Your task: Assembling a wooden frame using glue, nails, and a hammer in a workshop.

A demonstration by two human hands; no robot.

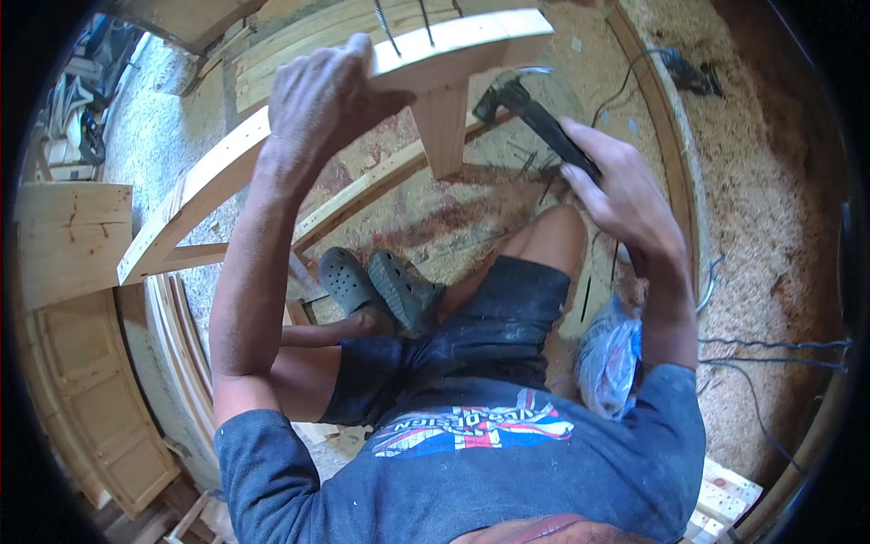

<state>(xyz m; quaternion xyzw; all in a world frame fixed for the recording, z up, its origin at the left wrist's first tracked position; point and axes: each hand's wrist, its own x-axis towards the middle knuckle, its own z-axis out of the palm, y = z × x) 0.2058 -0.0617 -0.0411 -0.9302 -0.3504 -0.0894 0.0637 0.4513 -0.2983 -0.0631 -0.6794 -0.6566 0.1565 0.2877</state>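
My right hand is closed round the black handle of a claw hammer, its head pointing up and left, just below the right end of a pale wooden board. The fingers of my left hand wrap over the top edge of that board. Two long nails stand upright in the board's top edge; the nearer nail is just right of my left hand, the other nail a little further right. A short wooden upright meets the board from below. My left palm is hidden.
Loose nails lie on the dusty floor beyond my right knee. Grey clogs are on my feet. A plastic bag sits by my right hip. Cables run at the right beside sawdust. Panelled wooden doors stand at the left.
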